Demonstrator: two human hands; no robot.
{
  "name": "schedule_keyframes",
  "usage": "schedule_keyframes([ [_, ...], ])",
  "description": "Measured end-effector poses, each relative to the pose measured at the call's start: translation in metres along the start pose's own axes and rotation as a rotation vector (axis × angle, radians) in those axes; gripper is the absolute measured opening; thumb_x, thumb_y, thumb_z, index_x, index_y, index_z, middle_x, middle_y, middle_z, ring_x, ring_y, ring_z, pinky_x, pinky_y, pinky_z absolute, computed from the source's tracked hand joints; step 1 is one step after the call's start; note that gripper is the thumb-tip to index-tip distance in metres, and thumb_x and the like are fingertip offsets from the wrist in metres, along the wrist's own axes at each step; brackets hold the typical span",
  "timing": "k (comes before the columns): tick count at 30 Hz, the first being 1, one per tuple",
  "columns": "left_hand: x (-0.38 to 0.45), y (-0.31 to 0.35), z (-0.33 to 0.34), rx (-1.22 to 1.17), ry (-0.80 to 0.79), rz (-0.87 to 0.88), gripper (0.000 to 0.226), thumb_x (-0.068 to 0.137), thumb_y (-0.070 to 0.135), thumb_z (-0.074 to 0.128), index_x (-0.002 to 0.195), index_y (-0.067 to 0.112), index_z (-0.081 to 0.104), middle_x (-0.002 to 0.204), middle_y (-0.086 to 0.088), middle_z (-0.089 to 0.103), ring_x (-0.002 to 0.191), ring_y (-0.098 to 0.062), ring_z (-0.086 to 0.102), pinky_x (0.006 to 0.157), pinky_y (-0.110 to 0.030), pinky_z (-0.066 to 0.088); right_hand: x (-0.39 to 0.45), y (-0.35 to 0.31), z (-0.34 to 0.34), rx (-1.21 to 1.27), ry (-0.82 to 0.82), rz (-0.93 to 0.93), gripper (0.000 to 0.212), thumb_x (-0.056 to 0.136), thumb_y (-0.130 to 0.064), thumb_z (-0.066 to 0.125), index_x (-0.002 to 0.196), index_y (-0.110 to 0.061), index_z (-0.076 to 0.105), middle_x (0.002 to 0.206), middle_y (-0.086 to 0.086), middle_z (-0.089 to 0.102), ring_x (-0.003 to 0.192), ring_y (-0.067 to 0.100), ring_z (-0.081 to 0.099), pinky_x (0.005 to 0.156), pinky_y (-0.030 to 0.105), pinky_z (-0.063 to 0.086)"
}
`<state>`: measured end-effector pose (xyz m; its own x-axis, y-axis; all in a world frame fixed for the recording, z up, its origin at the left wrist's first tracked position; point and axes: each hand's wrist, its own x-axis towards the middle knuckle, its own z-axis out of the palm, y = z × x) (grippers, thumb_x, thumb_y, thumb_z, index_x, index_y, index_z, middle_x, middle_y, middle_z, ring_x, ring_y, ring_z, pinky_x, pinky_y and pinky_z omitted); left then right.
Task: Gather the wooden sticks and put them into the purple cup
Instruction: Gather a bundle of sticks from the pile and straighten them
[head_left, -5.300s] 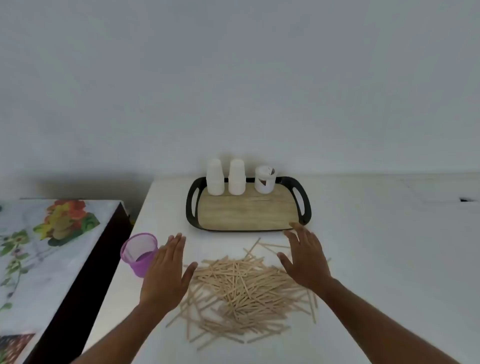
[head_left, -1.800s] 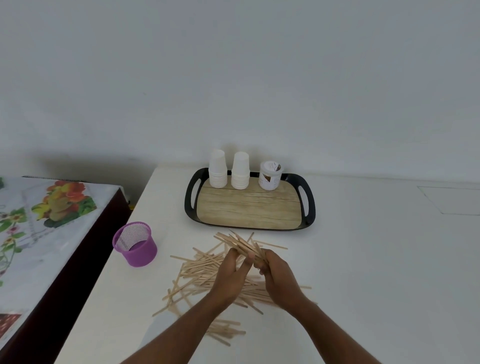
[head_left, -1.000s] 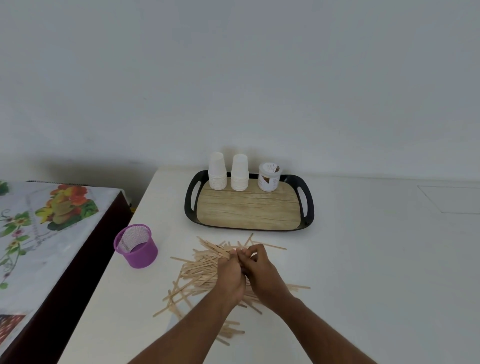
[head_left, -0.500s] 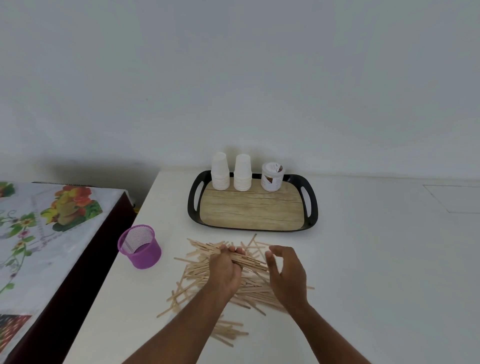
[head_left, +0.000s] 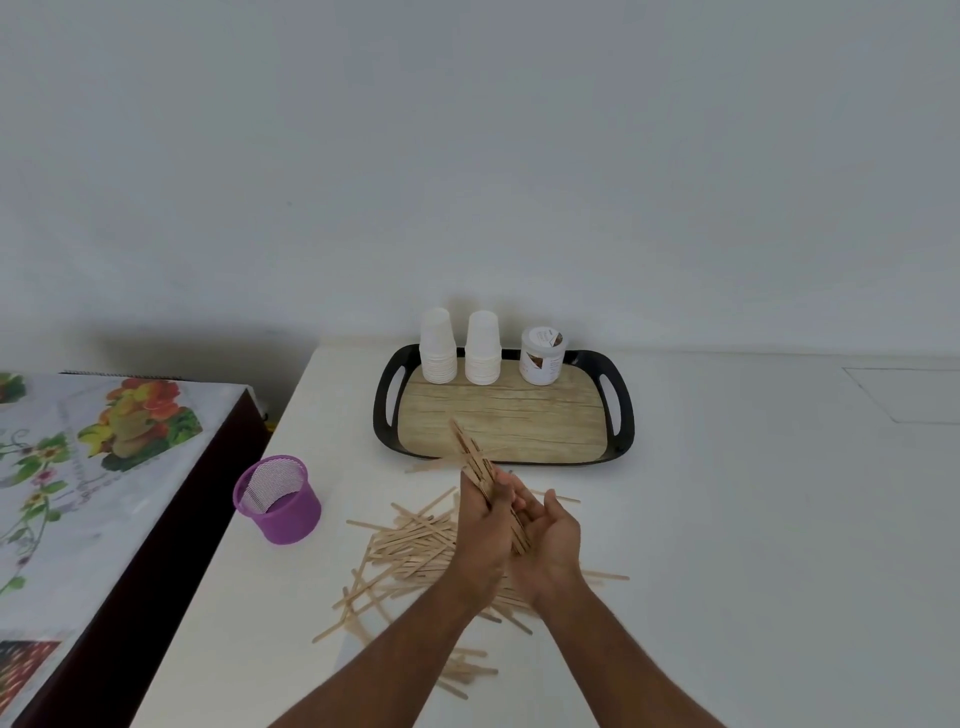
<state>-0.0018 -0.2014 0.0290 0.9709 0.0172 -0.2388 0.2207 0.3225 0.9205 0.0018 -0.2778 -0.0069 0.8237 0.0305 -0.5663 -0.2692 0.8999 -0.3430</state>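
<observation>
The left hand (head_left: 480, 538) is gripping a stick bundle (head_left: 471, 456) above the loose sticks (head_left: 410, 545); the right hand (head_left: 553, 545), relaxed, is cupping beside it, perhaps touching. The cup (head_left: 278, 501) is standing left.

We see a tray (head_left: 383, 415); along its far side stand two cup stacks (head_left: 438, 348) and a jar (head_left: 543, 359); well left of it, a floral cloth (head_left: 78, 457).

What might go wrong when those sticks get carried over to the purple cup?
1. The bundle of sticks pokes out unevenly above the left hand, and the right hand is only cupped beside it, so a few might slip out.
2. The purple cup stands right by the left edge of the table; a clumsy push could tip it or knock it off.
</observation>
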Motion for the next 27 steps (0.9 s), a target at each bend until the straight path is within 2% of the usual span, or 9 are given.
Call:
schedule_keyframes([
  [5, -0.008, 0.001, 0.004, 0.092, 0.032, -0.011, 0.015, 0.103, 0.023, 0.056, 0.113, 0.017, 0.066, 0.099, 0.003, 0.077, 0.099, -0.011, 0.073, 0.084, -0.026, 0.058, -0.004, 0.005, 0.011, 0.043, -0.057, 0.024, 0.059, 0.110, -0.040, 0.031, 0.125, 0.003, 0.068, 0.129, 0.027, 0.068, 0.108, 0.038, 0.074, 0.093, 0.045, 0.053],
  [8, -0.012, 0.001, 0.004, 0.146, 0.039, -0.013, 0.018, 0.102, 0.022, 0.057, 0.117, 0.016, 0.065, 0.104, -0.005, 0.076, 0.105, -0.017, 0.071, 0.100, -0.039, 0.055, -0.002, 0.007, 0.012, 0.072, -0.091, 0.037, 0.058, 0.110, -0.040, 0.032, 0.135, 0.003, 0.062, 0.135, 0.026, 0.064, 0.125, 0.037, 0.064, 0.107, 0.045, 0.047],
  [11, -0.014, 0.002, 0.005, 0.127, 0.077, -0.048, 0.017, 0.100, 0.024, 0.062, 0.113, 0.015, 0.067, 0.101, -0.009, 0.077, 0.102, -0.020, 0.073, 0.102, -0.044, 0.054, -0.001, 0.008, 0.008, 0.081, -0.092, 0.050, 0.060, 0.109, -0.041, 0.033, 0.136, 0.004, 0.061, 0.131, 0.025, 0.066, 0.134, 0.036, 0.056, 0.116, 0.045, 0.041],
  [14, -0.019, 0.006, 0.010, 0.125, 0.121, -0.082, 0.022, 0.093, 0.025, 0.073, 0.107, 0.009, 0.070, 0.094, -0.008, 0.078, 0.095, -0.018, 0.075, 0.097, -0.040, 0.056, -0.001, 0.008, 0.004, 0.083, -0.092, 0.043, 0.061, 0.109, -0.044, 0.033, 0.134, 0.002, 0.063, 0.127, 0.024, 0.069, 0.121, 0.037, 0.066, 0.105, 0.046, 0.048],
  [18, -0.024, 0.011, 0.019, 0.164, 0.178, -0.042, 0.026, 0.086, 0.016, 0.080, 0.100, -0.002, 0.067, 0.083, -0.010, 0.076, 0.078, -0.012, 0.075, 0.073, -0.022, 0.058, -0.003, 0.007, 0.001, 0.089, -0.136, 0.062, 0.060, 0.107, -0.046, 0.036, 0.125, 0.000, 0.069, 0.114, 0.020, 0.073, 0.109, 0.035, 0.070, 0.097, 0.045, 0.054],
  [21, -0.026, 0.006, 0.030, 0.086, 0.147, -0.021, 0.016, 0.091, -0.004, 0.068, 0.096, -0.015, 0.059, 0.074, -0.015, 0.061, 0.072, -0.018, 0.068, 0.076, -0.026, 0.058, -0.006, 0.008, 0.002, 0.148, -0.187, 0.072, 0.055, 0.106, -0.044, 0.039, 0.108, -0.001, 0.073, 0.098, 0.015, 0.071, 0.095, 0.032, 0.074, 0.083, 0.041, 0.062],
  [23, -0.022, 0.004, 0.040, -0.094, 0.292, -0.044, 0.012, 0.100, -0.001, 0.052, 0.106, -0.008, 0.061, 0.090, -0.015, 0.064, 0.094, -0.019, 0.067, 0.098, -0.031, 0.051, -0.005, 0.009, 0.001, 0.154, -0.171, 0.056, 0.055, 0.107, -0.043, 0.039, 0.111, -0.001, 0.073, 0.101, 0.014, 0.071, 0.100, 0.030, 0.071, 0.090, 0.041, 0.060],
  [25, -0.029, -0.001, 0.043, -0.627, 0.377, -0.130, 0.029, 0.104, 0.009, 0.041, 0.121, 0.001, 0.064, 0.118, -0.009, 0.069, 0.119, -0.015, 0.062, 0.114, -0.027, 0.037, -0.003, 0.009, 0.000, 0.154, -0.154, 0.027, 0.057, 0.107, -0.042, 0.037, 0.118, 0.002, 0.072, 0.113, 0.016, 0.072, 0.112, 0.031, 0.068, 0.103, 0.041, 0.051],
  [27, -0.033, -0.013, 0.040, -0.621, 0.372, -0.117, 0.031, 0.103, 0.011, 0.042, 0.119, 0.005, 0.069, 0.119, -0.006, 0.071, 0.116, -0.010, 0.065, 0.111, -0.024, 0.038, -0.003, 0.007, -0.001, 0.146, -0.142, -0.005, 0.058, 0.108, -0.039, 0.035, 0.113, 0.003, 0.074, 0.114, 0.019, 0.072, 0.110, 0.032, 0.071, 0.107, 0.041, 0.048],
])
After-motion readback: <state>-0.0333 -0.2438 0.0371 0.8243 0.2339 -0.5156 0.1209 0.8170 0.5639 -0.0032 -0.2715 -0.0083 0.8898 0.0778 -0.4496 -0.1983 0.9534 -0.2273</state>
